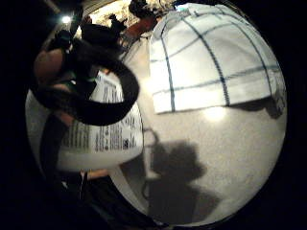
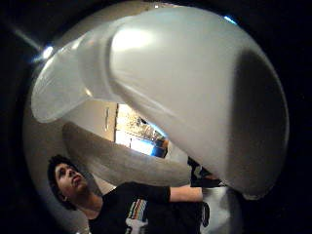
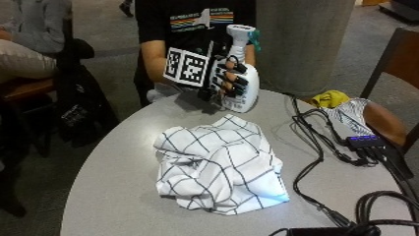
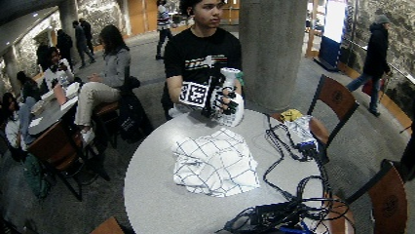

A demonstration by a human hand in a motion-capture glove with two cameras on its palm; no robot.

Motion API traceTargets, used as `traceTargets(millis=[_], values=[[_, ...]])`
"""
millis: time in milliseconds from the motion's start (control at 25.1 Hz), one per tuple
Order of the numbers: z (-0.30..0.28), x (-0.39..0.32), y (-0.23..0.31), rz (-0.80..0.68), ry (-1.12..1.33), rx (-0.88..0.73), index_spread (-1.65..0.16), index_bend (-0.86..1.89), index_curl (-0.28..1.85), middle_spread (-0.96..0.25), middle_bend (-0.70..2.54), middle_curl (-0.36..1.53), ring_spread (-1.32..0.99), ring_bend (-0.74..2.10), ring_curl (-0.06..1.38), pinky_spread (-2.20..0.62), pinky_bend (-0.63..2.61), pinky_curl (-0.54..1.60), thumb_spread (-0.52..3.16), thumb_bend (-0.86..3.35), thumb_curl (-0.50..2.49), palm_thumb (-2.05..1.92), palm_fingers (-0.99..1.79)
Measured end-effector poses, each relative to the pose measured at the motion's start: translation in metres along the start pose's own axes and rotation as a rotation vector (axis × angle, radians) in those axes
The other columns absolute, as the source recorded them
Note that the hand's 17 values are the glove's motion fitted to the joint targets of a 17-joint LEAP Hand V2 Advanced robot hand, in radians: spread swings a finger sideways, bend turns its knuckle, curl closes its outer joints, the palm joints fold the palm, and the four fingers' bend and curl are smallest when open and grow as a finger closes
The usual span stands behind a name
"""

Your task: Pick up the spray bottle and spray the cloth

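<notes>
White plastic spray bottle (image 3: 241, 78): your gloved right hand (image 3: 223, 81) has its fingers curled round the body, holding it upright above the far edge of the round grey table (image 3: 118, 187). Checked cloth (image 3: 219, 164): crumpled on the table, below and nearer the camera than your hand, apart from it. Little-finger palm view: bottle label against the palm, cloth beyond. Thumb-side view: bottle fills it.

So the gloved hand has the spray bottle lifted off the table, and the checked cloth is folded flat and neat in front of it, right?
Not quite. The gloved right hand does hold the spray bottle lifted off the table, but the checked cloth is not folded flat: the outside view shows it lying crumpled in a loose heap.
</notes>
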State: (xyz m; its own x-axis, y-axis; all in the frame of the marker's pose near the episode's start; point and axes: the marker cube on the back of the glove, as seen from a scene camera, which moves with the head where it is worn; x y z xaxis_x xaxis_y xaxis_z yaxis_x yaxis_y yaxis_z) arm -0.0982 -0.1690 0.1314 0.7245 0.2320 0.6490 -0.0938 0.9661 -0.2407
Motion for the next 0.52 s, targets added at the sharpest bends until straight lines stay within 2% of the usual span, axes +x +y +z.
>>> traceTargets(millis=[119, 518], values=[[-0.013, 0.005, 0.015, 0.008, 0.045, 0.025, -0.22, 0.02, 0.42, 0.01, 0.16, 0.32, 0.04, 0.37, 0.4, 0.13, 0.57, 0.37, 0.82, -0.07, 0.64, 0.78, 0.79], [-0.11, 0.018, 0.075, -0.05, 0.325, 0.306, -0.26, 0.13, 0.35, 0.0, 0.21, 0.35, 0.05, 0.33, 0.37, 0.14, 0.51, 0.34, 0.96, -0.03, 0.55, 0.73, 0.71]])
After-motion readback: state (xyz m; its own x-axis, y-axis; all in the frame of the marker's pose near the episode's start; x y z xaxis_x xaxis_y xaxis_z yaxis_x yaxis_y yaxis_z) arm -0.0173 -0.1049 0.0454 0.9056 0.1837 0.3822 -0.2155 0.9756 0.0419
